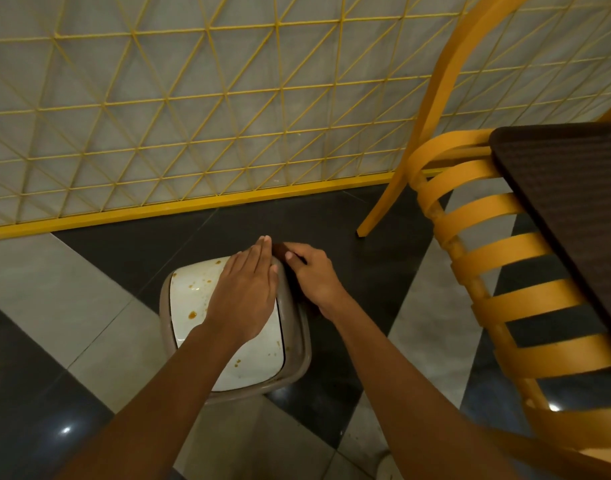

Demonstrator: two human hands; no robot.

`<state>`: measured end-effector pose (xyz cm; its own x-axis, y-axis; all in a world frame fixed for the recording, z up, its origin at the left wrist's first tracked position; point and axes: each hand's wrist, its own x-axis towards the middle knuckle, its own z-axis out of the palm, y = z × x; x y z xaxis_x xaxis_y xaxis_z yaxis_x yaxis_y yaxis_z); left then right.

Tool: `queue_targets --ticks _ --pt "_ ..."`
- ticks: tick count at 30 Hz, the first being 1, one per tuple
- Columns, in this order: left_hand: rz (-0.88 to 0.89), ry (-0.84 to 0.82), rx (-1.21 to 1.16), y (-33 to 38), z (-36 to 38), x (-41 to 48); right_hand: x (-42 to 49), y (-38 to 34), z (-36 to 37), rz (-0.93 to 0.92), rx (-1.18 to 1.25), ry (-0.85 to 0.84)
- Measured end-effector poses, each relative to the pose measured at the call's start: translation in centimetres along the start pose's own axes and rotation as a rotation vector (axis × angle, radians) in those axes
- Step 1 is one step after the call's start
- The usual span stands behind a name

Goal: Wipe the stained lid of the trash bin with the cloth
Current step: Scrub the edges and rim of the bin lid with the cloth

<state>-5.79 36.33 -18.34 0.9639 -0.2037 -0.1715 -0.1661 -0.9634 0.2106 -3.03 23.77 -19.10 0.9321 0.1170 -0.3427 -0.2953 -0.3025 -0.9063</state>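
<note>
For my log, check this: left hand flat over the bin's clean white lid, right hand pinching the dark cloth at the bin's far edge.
The lid is stained, not clean: brown spots show in the head view. Otherwise: left hand flat over it, right hand pinching the dark cloth at the far edge of the bin.

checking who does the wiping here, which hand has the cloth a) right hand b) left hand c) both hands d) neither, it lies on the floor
a: the right hand grips the dark cloth at the right edge of the lid, while the left hand lies flat over it with straight fingers.
</note>
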Motion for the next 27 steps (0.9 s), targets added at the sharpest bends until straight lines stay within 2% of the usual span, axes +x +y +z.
queue_targets --ticks 3,8,13,17,23,27 --pt "0.003 0.018 -0.02 0.1 0.0 0.0 -0.6 0.9 0.2 -0.014 0.063 0.019" --pt "0.005 0.013 -0.001 0.1 -0.2 0.1 1.5 0.1 0.5 0.068 -0.015 0.012" --pt "-0.008 -0.017 0.023 0.3 -0.3 -0.1 -2.2 2.1 0.5 0.155 0.023 0.051" --pt "-0.003 -0.003 0.034 0.3 -0.4 -0.2 -4.3 3.3 0.7 0.148 0.028 0.101" --pt "-0.001 -0.005 0.018 0.2 -0.3 0.1 -0.5 1.4 0.7 0.142 0.028 0.093" --pt "-0.003 -0.007 0.033 0.2 -0.3 -0.1 -3.5 3.0 1.0 0.161 0.076 0.123"
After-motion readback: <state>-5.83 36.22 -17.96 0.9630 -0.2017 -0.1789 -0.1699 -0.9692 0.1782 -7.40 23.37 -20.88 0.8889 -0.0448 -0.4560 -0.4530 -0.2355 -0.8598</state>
